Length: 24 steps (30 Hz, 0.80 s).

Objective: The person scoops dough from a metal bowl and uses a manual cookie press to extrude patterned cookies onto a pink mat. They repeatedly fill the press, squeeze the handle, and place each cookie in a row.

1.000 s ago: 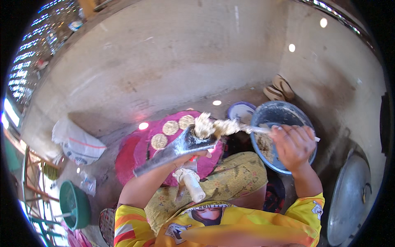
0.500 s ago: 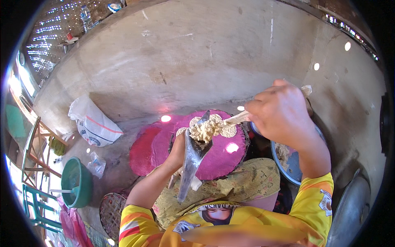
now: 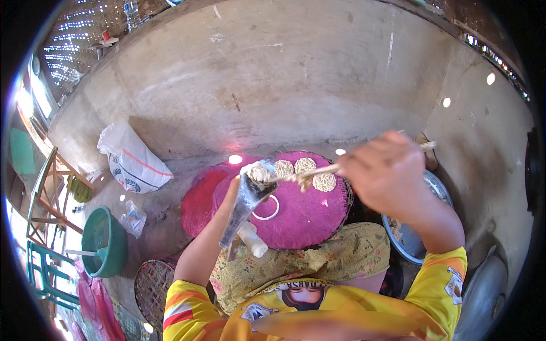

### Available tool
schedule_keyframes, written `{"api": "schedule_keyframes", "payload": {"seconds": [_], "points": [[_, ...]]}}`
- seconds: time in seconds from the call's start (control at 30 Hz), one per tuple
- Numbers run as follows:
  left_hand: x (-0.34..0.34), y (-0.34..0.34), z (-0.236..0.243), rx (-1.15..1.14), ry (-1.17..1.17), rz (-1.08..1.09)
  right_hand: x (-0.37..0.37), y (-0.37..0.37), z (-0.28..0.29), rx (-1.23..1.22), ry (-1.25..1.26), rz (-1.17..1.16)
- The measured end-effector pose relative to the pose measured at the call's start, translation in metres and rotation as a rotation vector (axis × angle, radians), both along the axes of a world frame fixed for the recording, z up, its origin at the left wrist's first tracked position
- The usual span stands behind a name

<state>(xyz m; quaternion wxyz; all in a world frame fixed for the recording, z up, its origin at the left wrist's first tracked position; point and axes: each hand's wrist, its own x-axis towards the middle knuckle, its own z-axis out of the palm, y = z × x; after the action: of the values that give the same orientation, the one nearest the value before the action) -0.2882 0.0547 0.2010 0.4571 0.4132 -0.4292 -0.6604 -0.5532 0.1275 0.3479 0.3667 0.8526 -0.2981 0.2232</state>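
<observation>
My left hand (image 3: pixel 232 188) is closed on a grey metal scoop-like press (image 3: pixel 248 199), its fingers mostly hidden behind it. Pale sticky dough (image 3: pixel 259 173) fills the top of the press. A whitish cylinder (image 3: pixel 252 240) hangs just below it, over my lap; how it is held is hidden. My right hand (image 3: pixel 387 170) grips a wooden stick (image 3: pixel 327 170) whose dough-smeared tip reaches toward the press. Under both lies a round pink mat (image 3: pixel 301 221), bearing three flat discs of stringy dough (image 3: pixel 305 165) and a white ring (image 3: pixel 267 207).
A blue basin (image 3: pixel 418 244) with dough in it stands to my right, beside a big metal lid (image 3: pixel 483 290). To the left are a white sack (image 3: pixel 133 162), a green bucket (image 3: pixel 105 244) and a woven basket (image 3: pixel 153 287). A wall (image 3: pixel 273 85) rises behind the mat.
The press has moved left and tilted, uncovering the white ring and the discs. The dough heap on it looks smaller. My right hand has lowered slightly, drawing the stick's tip clear of the heap.
</observation>
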Motion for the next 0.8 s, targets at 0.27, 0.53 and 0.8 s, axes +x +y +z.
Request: {"api": "schedule_keyframes", "payload": {"seconds": [0.27,0.53,0.8], "points": [[-0.019,0.016,0.014,-0.351,-0.284,-0.097,0.007,0.006,-0.012,0.002,0.113,0.036],[-0.018,0.021,0.03,-0.261,-0.273,0.058,-0.014,0.007,0.003,-0.008,-0.088,-0.073],[-0.03,0.017,0.011,-0.411,-0.388,0.072,0.011,0.008,-0.031,-0.039,0.124,0.03]]}}
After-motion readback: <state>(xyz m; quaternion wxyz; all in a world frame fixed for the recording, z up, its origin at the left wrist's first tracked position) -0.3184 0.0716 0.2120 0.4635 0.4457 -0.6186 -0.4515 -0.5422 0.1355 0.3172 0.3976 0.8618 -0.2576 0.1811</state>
